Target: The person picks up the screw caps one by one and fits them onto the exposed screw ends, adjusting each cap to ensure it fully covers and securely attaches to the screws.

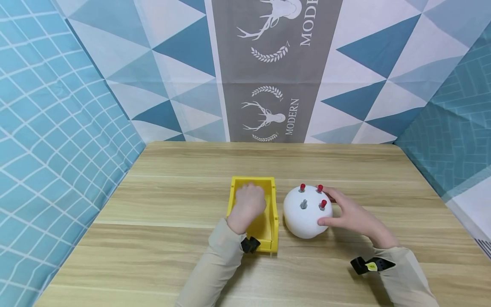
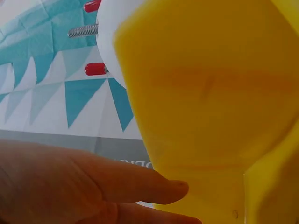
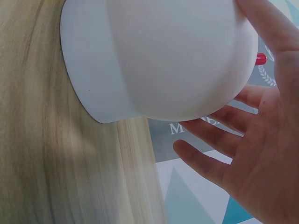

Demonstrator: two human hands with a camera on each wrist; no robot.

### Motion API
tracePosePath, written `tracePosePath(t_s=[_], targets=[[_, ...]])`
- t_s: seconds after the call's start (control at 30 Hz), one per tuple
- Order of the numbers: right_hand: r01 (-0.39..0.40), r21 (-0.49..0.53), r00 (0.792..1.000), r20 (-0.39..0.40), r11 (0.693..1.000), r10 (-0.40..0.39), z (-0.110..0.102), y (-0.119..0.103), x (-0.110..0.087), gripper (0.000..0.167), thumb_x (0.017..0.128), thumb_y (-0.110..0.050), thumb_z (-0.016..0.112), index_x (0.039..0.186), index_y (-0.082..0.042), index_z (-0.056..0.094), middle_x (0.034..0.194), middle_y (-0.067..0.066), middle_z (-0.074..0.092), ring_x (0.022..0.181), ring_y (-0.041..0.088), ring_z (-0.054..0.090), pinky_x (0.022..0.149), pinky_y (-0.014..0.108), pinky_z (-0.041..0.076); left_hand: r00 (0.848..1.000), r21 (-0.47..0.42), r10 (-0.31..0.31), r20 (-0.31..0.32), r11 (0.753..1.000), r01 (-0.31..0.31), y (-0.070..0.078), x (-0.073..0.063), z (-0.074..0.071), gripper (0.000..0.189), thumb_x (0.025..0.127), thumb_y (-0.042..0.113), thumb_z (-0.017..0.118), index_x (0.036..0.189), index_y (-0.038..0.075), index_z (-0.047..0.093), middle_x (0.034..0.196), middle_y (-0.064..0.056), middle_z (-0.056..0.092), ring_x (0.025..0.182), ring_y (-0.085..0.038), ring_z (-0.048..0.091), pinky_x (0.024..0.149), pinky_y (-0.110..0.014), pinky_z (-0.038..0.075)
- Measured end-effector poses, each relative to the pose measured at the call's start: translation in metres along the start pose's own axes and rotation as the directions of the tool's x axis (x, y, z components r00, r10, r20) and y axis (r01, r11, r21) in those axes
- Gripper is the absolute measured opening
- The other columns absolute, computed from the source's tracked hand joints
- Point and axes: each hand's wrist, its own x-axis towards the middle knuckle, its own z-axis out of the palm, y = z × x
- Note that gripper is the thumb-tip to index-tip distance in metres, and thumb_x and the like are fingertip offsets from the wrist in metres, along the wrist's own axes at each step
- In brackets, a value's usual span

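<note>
My left hand (image 1: 250, 202) reaches down into a yellow bin (image 1: 274, 213). In the left wrist view its thumb and a finger (image 2: 135, 184) stretch out fairly straight beside the bin's yellow wall, nothing visible between them; the other fingers are out of sight. To the right, a white rounded body (image 1: 304, 224) stands on the table. Threaded bolts stick up from its top: three wear red caps (image 1: 323, 204), and one bolt (image 1: 304, 204) is bare metal. My right hand (image 1: 354, 215) holds the white body from the right, thumb in front and fingers spread behind it.
The wood-grain table (image 1: 153, 247) carries the bin and the white body side by side. Behind it hangs a patterned cloth (image 1: 184, 64) with triangles and deer heads. Blue cloths flank both sides. Each wrist wears a black strap (image 1: 377, 264).
</note>
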Motion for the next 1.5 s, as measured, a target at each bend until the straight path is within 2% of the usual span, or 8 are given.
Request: tracePosePath(t_s=[0.17,0.5,0.63,0.8,0.93,1.23,1.37,1.5], targets=[[0.004,-0.003,1.000,-0.003,1.000,-0.004,-0.001,0.000,0.000,0.088,0.069,-0.047,0.074,0.138,-0.013,0.032,0.134,0.011,0.041,0.117,0.034,0.044,0.089,0.059,0.039,0.994,-0.053,-0.022,0.110,0.998,0.028,0.000,0.004,0.001,0.022,0.090,0.017,0.046,0.091,0.002,0.062,0.104,-0.015,0.056,0.078,-0.022,0.051,0.065,-0.037,0.048],[0.008,-0.001,1.000,-0.004,1.000,-0.008,-0.001,0.000,0.000,0.087,0.068,-0.047,0.074,0.137,-0.013,0.032,0.134,0.011,0.042,0.117,0.034,0.045,0.089,0.059,0.039,0.986,-0.056,-0.054,0.160,0.996,0.064,-0.002,0.008,0.005,0.032,0.091,0.017,0.043,0.114,-0.001,0.057,0.111,-0.017,0.051,0.096,-0.028,0.050,0.076,-0.039,0.047],[0.016,0.006,1.000,-0.007,1.000,-0.016,-0.001,-0.001,0.000,0.088,0.068,-0.046,0.075,0.137,-0.013,0.033,0.134,0.011,0.042,0.117,0.034,0.045,0.089,0.060,0.039,0.982,-0.103,-0.056,0.183,0.992,0.075,-0.005,0.009,0.007,0.035,0.091,0.015,0.042,0.117,-0.004,0.054,0.115,-0.020,0.047,0.101,-0.030,0.048,0.080,-0.039,0.046],[0.027,0.009,1.000,-0.007,1.000,-0.027,0.000,-0.001,0.000,0.087,0.068,-0.046,0.075,0.137,-0.012,0.033,0.134,0.011,0.042,0.116,0.034,0.045,0.089,0.059,0.039,0.978,-0.140,-0.074,0.193,0.985,0.102,-0.007,0.009,0.009,0.032,0.091,0.014,0.042,0.112,-0.006,0.055,0.113,-0.022,0.045,0.093,-0.030,0.050,0.076,-0.038,0.047],[0.024,0.008,1.000,-0.010,1.000,-0.024,0.000,-0.001,0.000,0.087,0.068,-0.046,0.075,0.137,-0.012,0.033,0.134,0.011,0.042,0.117,0.034,0.045,0.089,0.059,0.039,0.977,-0.132,-0.103,0.186,0.983,0.129,-0.006,0.009,0.010,0.032,0.091,0.015,0.041,0.108,-0.008,0.056,0.110,-0.023,0.044,0.090,-0.030,0.049,0.072,-0.037,0.047],[0.010,0.005,1.000,0.003,1.000,-0.010,0.000,-0.001,0.000,0.087,0.068,-0.047,0.074,0.137,-0.013,0.033,0.135,0.011,0.041,0.118,0.035,0.044,0.089,0.060,0.039,0.971,-0.029,-0.161,0.179,0.985,0.169,0.000,0.007,0.015,0.035,0.091,0.017,0.042,0.108,-0.010,0.057,0.112,-0.026,0.046,0.093,-0.031,0.052,0.073,-0.036,0.050],[0.009,0.011,1.000,0.003,1.000,-0.009,-0.001,0.000,0.000,0.087,0.068,-0.046,0.074,0.137,-0.013,0.032,0.134,0.011,0.041,0.118,0.035,0.044,0.089,0.060,0.039,0.968,-0.003,-0.132,0.213,0.991,0.136,-0.001,0.008,0.015,0.029,0.089,0.015,0.043,0.091,-0.004,0.066,0.113,-0.022,0.057,0.090,-0.025,0.057,0.083,-0.037,0.048],[0.019,0.014,1.000,-0.004,1.000,-0.019,-0.001,0.000,0.000,0.086,0.068,-0.046,0.075,0.137,-0.013,0.033,0.133,0.010,0.042,0.117,0.034,0.045,0.088,0.060,0.039,0.960,-0.026,-0.108,0.258,0.993,0.118,-0.002,0.010,0.016,0.029,0.089,0.013,0.042,0.074,0.005,0.065,0.107,-0.014,0.063,0.080,-0.018,0.056,0.088,-0.037,0.046]])
